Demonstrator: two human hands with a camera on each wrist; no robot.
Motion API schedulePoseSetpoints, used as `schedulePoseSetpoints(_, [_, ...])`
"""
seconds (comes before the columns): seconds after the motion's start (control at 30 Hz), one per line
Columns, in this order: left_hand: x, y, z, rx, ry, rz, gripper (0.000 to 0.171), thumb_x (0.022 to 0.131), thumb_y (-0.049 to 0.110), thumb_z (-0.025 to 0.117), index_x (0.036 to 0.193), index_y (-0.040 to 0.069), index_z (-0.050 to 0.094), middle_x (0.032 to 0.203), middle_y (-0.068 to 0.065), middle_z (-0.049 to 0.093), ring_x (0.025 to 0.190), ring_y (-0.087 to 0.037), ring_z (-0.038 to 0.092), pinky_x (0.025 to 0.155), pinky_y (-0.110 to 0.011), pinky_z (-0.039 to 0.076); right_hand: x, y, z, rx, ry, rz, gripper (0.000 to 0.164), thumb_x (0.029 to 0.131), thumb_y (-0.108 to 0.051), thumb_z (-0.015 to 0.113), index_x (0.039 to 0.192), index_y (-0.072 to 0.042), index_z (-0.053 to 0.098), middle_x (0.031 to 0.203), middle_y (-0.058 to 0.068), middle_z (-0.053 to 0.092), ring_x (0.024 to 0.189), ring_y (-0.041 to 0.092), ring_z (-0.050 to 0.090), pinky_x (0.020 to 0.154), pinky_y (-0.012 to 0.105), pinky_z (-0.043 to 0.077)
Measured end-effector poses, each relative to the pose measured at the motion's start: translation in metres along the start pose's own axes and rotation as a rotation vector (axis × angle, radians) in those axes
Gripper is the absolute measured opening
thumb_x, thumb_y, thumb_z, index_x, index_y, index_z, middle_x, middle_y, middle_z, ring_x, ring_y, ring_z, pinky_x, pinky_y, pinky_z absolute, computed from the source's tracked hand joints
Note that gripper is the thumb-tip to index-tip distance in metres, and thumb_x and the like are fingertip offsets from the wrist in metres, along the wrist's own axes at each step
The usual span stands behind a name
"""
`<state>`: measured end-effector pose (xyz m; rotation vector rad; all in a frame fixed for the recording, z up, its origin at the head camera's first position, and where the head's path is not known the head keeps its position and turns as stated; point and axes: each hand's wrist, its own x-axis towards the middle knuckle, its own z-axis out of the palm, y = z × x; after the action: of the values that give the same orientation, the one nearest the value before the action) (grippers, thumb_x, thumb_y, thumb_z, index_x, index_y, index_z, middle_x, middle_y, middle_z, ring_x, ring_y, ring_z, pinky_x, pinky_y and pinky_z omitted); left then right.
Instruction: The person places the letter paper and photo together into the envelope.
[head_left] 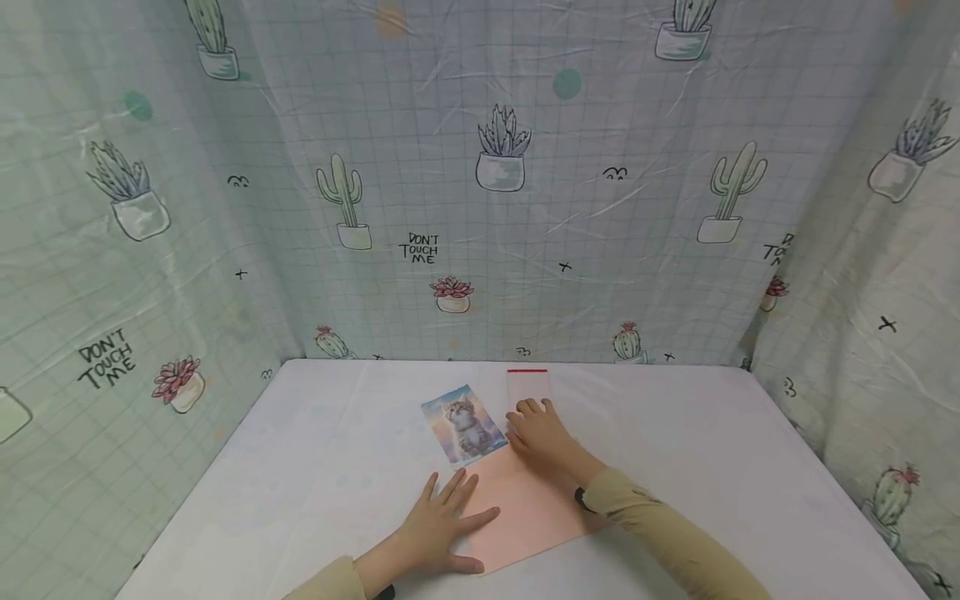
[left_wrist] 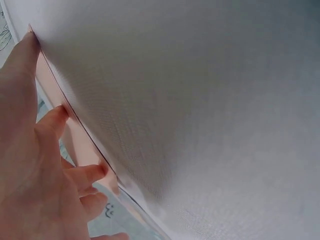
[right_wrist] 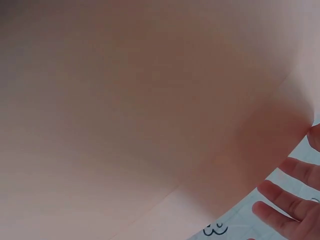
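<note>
A pink sheet (head_left: pixel 510 508) lies tilted on the white table. My left hand (head_left: pixel 438 525) rests on its left part with fingers spread, and in the left wrist view the fingertips (left_wrist: pixel 62 111) touch the sheet (left_wrist: pixel 80 142). My right hand (head_left: pixel 542 433) is at the sheet's far end with bent fingers, whose tips (right_wrist: pixel 270 190) appear close to the sheet's edge in the right wrist view. Just beyond them is a pale, see-through piece (head_left: pixel 528 385) with a red strip along its far end; the hand hides its near part. A kitten picture (head_left: pixel 465 425) lies beside the right hand, against the sheet's far left corner.
The white table (head_left: pixel 675 450) extends to both sides of the hands. Behind it and at the sides hang cloth walls (head_left: pixel 570 225) printed with cacti and lettering.
</note>
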<state>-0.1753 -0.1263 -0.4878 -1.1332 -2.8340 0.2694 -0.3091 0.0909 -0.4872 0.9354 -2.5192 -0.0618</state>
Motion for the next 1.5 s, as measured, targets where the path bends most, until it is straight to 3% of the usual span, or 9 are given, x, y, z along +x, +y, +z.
schedulePoseSetpoints(0.23, [-0.001, 0.001, -0.005, -0.004, -0.016, -0.006, 0.07, 0.076, 0.073, 0.034, 0.136, 0.038, 0.031, 0.143, -0.014, 0.032, 0.133, -0.035, 0.027, 0.097, -0.059, 0.03, 0.012, -0.009, 0.007, -0.018, -0.042, 0.006, 0.023, 0.086, -0.035, 0.054, 0.094, -0.014, 0.06, 0.099, 0.005, 0.056, 0.098, 0.022, 0.05, 0.086, 0.048, 0.04])
schedulePoseSetpoints(0.67, [-0.001, 0.001, -0.004, -0.001, 0.0, 0.008, 0.069, 0.077, 0.073, 0.033, 0.136, 0.037, 0.032, 0.142, -0.015, 0.033, 0.131, -0.037, 0.03, 0.094, -0.059, 0.032, 0.026, -0.018, 0.016, -0.067, -0.197, 0.026, 0.037, 0.089, -0.047, 0.044, 0.099, -0.015, 0.059, 0.106, 0.006, 0.056, 0.106, 0.024, 0.049, 0.092, 0.05, 0.038])
schedulePoseSetpoints(0.87, [0.0, 0.0, -0.002, 0.008, -0.002, 0.01, 0.069, 0.077, 0.073, 0.031, 0.136, 0.038, 0.031, 0.143, -0.015, 0.033, 0.131, -0.037, 0.029, 0.095, -0.059, 0.033, 0.03, -0.023, 0.018, -0.108, -0.235, 0.032, 0.049, 0.085, -0.058, 0.041, 0.102, -0.015, 0.056, 0.11, 0.006, 0.056, 0.107, 0.023, 0.049, 0.093, 0.048, 0.038])
schedulePoseSetpoints(1.13, [0.0, 0.0, -0.003, -0.031, -0.036, 0.0, 0.07, 0.077, 0.073, 0.033, 0.137, 0.038, 0.029, 0.144, -0.015, 0.03, 0.132, -0.037, 0.026, 0.096, -0.059, 0.03, 0.031, -0.028, 0.021, -0.168, -0.179, 0.031, 0.055, 0.08, -0.06, 0.046, 0.097, -0.008, 0.055, 0.099, 0.007, 0.054, 0.099, 0.023, 0.05, 0.087, 0.045, 0.042])
schedulePoseSetpoints(1.5, [0.001, 0.001, -0.005, -0.033, -0.041, -0.009, 0.069, 0.076, 0.073, 0.035, 0.137, 0.039, 0.03, 0.144, -0.014, 0.03, 0.132, -0.037, 0.027, 0.096, -0.059, 0.031, 0.031, -0.03, 0.019, -0.115, -0.111, 0.068, 0.057, 0.074, -0.059, 0.056, 0.095, -0.005, 0.052, 0.094, 0.008, 0.051, 0.091, 0.024, 0.051, 0.078, 0.04, 0.045])
